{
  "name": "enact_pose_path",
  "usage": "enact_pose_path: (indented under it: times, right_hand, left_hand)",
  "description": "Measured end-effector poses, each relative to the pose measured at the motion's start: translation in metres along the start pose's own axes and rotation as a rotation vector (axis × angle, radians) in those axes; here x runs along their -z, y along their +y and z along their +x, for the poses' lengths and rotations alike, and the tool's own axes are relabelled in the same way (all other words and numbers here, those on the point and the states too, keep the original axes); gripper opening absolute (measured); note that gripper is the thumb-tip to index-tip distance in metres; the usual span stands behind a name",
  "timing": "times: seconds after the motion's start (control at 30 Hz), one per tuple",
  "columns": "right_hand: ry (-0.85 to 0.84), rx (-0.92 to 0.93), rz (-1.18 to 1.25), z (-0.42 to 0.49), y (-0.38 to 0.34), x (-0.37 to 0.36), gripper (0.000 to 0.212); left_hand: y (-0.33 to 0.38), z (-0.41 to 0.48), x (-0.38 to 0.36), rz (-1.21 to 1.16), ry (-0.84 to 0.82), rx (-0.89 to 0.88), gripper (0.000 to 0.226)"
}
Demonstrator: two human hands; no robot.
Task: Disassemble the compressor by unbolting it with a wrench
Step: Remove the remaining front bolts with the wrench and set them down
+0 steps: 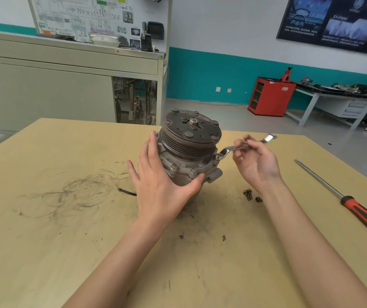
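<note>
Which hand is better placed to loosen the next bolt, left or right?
Right: the right hand holds the wrench, its end seated on a bolt of the compressor, while the left hand steadies it.

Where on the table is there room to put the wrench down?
Biggest bare patch: the table left of the left hand, beyond the short black cable. Another sits between the loose bolts and the screwdriver. It is crowded round the compressor, where the right hand holds the wrench.
</note>
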State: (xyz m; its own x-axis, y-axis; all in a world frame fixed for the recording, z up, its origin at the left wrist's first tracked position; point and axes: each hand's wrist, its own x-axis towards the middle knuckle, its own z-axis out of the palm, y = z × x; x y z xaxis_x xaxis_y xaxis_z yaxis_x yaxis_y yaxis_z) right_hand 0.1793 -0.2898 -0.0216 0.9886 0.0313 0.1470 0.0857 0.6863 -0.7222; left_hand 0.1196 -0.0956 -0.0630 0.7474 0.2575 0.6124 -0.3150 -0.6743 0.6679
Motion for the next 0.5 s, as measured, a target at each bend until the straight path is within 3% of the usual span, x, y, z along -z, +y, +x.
enact_pose_path:
  times: [0.13, 0.27, 0.37, 0.5]
  right_hand:
    - [-0.104, -0.174, -0.069, 0.033, -0.002, -0.009, 0.019]
    - [-0.116, -0.157, -0.115, 0.031, -0.015, -0.009, 0.021]
    - [-0.007, 0.132, -0.292, 0.008, -0.024, -0.008, 0.029]
    - [0.082, 0.660, -0.801, -0.045, -0.010, -0.015, 0.028]
  left_hand:
    - [-0.001, 0.001, -0.001, 0.007, 0.011, -0.003, 0.122]
    - [-0.002, 0.000, -0.001, 0.011, 0.016, -0.003, 0.122]
    - [-0.003, 0.000, -0.002, 0.012, 0.022, -0.002, 0.121]
    - [-0.002, 0.000, -0.003, 0.015, 0.025, -0.008, 0.120]
